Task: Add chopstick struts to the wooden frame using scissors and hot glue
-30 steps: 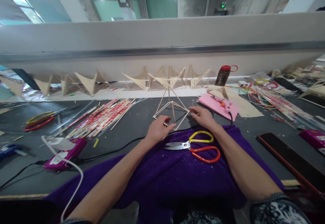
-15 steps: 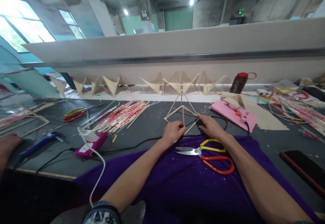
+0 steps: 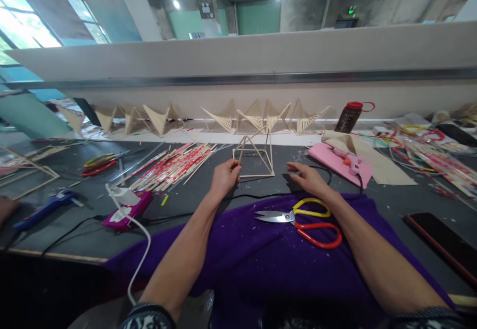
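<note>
A small frame of thin wooden sticks (image 3: 257,175) stands on the dark table, a square base with sloping sticks above it. My left hand (image 3: 224,178) pinches the frame's near left corner between thumb and fingers. To the right of the frame, apart from it, my right hand (image 3: 306,176) hovers low with its fingers stretched out and nothing in them. Between my forearms, scissors (image 3: 285,217) with one yellow and one red handle lie on a purple cloth (image 3: 261,259), blades pointing left.
Several finished stick models (image 3: 223,118) line the back ledge. Left lie red-wrapped sticks (image 3: 179,165), a magenta power strip (image 3: 128,212) and a blue glue gun (image 3: 46,209), near another person's hand (image 3: 7,207). Right are a pink glue gun (image 3: 348,162), a bottle (image 3: 348,117) and a phone (image 3: 443,242).
The stick frame has been turned so its square base now faces me. My left hand moved left with its corner, and my right hand let go. The other person's hand drew back left.
</note>
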### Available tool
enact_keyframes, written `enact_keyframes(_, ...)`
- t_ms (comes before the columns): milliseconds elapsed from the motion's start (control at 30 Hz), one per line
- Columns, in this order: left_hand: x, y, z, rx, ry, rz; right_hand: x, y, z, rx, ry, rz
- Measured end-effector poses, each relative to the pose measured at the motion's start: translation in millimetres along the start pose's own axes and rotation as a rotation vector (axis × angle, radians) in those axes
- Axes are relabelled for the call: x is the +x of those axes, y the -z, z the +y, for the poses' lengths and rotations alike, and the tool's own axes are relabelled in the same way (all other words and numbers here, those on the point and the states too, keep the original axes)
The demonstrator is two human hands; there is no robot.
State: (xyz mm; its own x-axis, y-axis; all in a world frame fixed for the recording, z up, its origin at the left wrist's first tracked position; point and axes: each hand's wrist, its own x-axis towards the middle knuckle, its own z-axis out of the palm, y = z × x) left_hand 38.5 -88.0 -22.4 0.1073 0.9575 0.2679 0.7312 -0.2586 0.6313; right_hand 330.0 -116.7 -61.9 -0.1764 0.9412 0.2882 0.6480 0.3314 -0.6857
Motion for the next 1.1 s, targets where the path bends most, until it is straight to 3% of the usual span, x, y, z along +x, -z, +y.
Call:
enact_keyframes(200, 5.4, 2.7, -12.3, -0.005, 0.025, -0.001, 35.1, -3.7, -2.4, 0.054, -0.087, -0.069)
enact_keyframes(333, 6.1, 4.5, -15.7, -0.013, 0.027, -0.001, 66.4, -23.0, -14.8, 0.117, -0.168, -0.098)
enact_keyframes(467, 5.8, 6.0, -16.9, -0.012, 0.014, 0.003, 80.7, -43.1, -31.8, 0.213, -0.232, -0.099)
enact_keyframes(600, 6.5, 6.2, -17.8, -0.023, 0.004, 0.017, 72.6, -44.4, -42.6, 0.283, -0.246, -0.058)
enact_keyframes(767, 5.1, -4.7, -15.2, -0.035, -0.019, 0.008, 41.0, -34.1, -41.8, 0.263, -0.242, -0.072)
enact_keyframes(933, 4.1, -15.8, -12.8, -0.041, -0.06, -0.003, 17.5, -12.3, -36.6, 0.047, -0.235, -0.072)
enact_keyframes(1100, 3.7, -9.3, -8.6, -0.061, -0.034, 0.143, 15.2, 13.0, -53.1, -0.186, -0.132, 0.035)
